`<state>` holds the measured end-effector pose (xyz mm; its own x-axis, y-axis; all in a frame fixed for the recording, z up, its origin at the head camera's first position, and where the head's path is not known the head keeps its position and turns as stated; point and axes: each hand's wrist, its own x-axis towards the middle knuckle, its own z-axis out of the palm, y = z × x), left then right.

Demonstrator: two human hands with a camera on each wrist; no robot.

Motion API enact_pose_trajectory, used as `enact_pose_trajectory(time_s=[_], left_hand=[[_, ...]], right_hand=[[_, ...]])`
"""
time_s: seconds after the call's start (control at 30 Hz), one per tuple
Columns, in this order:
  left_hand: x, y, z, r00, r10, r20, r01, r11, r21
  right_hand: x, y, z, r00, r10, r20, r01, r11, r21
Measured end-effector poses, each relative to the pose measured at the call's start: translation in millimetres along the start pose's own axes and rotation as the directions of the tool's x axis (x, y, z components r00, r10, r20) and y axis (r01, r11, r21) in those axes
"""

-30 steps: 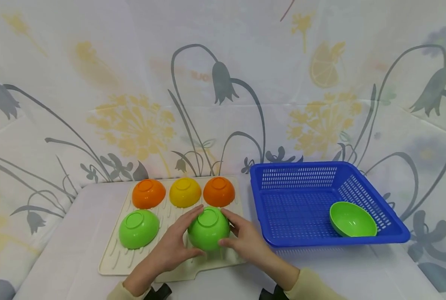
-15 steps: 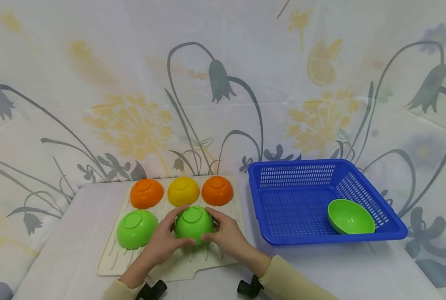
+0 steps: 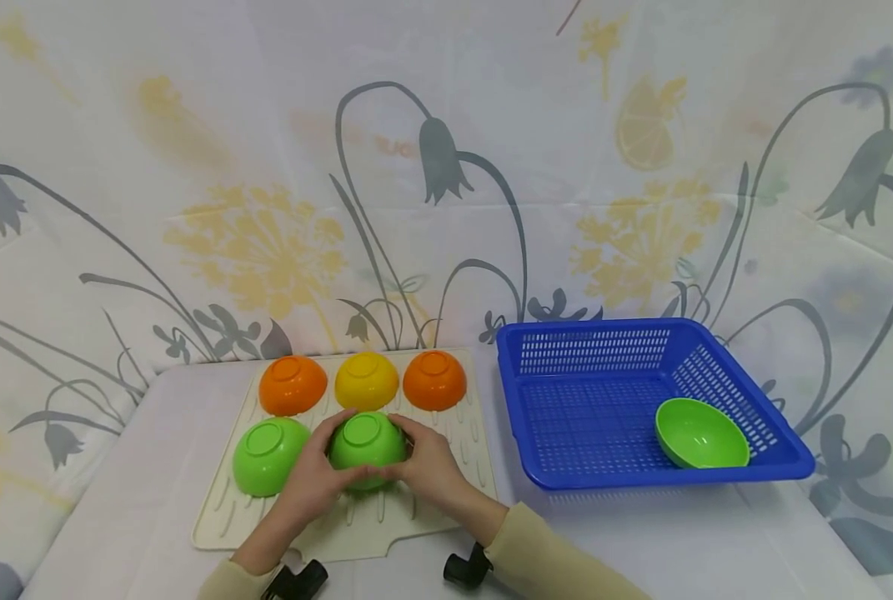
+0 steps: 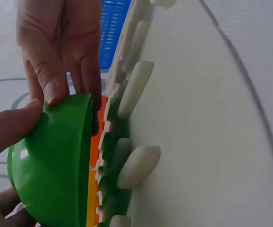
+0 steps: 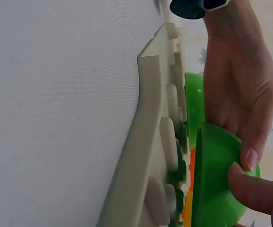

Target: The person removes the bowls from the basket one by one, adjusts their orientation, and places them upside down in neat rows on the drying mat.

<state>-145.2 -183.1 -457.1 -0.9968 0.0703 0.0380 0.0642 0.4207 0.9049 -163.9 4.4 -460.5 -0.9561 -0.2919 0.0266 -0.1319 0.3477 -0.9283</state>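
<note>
An upside-down green bowl (image 3: 368,447) is held between both hands over the cream ridged drainer tray (image 3: 348,543). My left hand (image 3: 313,477) grips its left side, and my right hand (image 3: 433,468) grips its right side; the thumbs meet at the near side. In the left wrist view the held bowl's rim stands close to the tray's ridges, apparently with a narrow gap. Just left of my left hand sits another upturned green bowl (image 3: 268,457). Behind, an orange bowl (image 3: 292,387), a yellow bowl (image 3: 366,381) and a second orange bowl (image 3: 434,381) stand upturned in a row.
To the right is a blue perforated basket (image 3: 664,477), with a green bowl (image 3: 701,433) lying tilted in its right part, mouth up. A white cloth (image 3: 138,500) covers the table. A flowered curtain (image 3: 446,250) hangs behind the tray and basket.
Both hands have carried the green bowl left across the tray, from in front of the right orange bowl to in front of the yellow one. The other bowls stay put.
</note>
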Motion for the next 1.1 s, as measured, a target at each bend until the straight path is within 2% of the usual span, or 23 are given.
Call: enact_pose_trajectory(time_s=[0.13,0.33,0.47,0.73,0.97,1.1], left_hand=[[2.8,-1.8,1.2,0.999,0.012,-0.033,-0.013,1.000,-0.027],[5.7,-3.0,1.5,0.999,0.008,-0.032,-0.009,1.000,-0.021],[5.7,-3.2,-0.1,1.000,0.003,-0.015,-0.003,1.000,0.028],[5.2,-4.2,-3.9,0.999,0.043,0.026,-0.047,0.984,0.171],[4.8,-2.6,-5.4,0.999,0.032,0.025,-0.036,0.981,0.193],[5.2,-2.1,-5.1,0.999,0.040,0.026,-0.044,0.978,0.203]], right_hand=[[0.5,-3.3,2.5,0.999,0.034,0.006,-0.034,0.999,-0.005],[0.9,-3.7,2.8,0.999,0.038,0.018,-0.038,0.999,-0.019],[1.2,-0.8,4.0,0.999,0.033,0.013,-0.033,0.999,-0.015],[1.4,3.9,5.8,1.000,0.026,0.002,-0.026,1.000,0.003],[-0.8,3.4,-0.4,0.999,0.029,0.043,-0.032,0.997,0.068],[-2.7,2.9,-6.0,0.998,0.015,0.056,-0.019,0.998,0.063]])
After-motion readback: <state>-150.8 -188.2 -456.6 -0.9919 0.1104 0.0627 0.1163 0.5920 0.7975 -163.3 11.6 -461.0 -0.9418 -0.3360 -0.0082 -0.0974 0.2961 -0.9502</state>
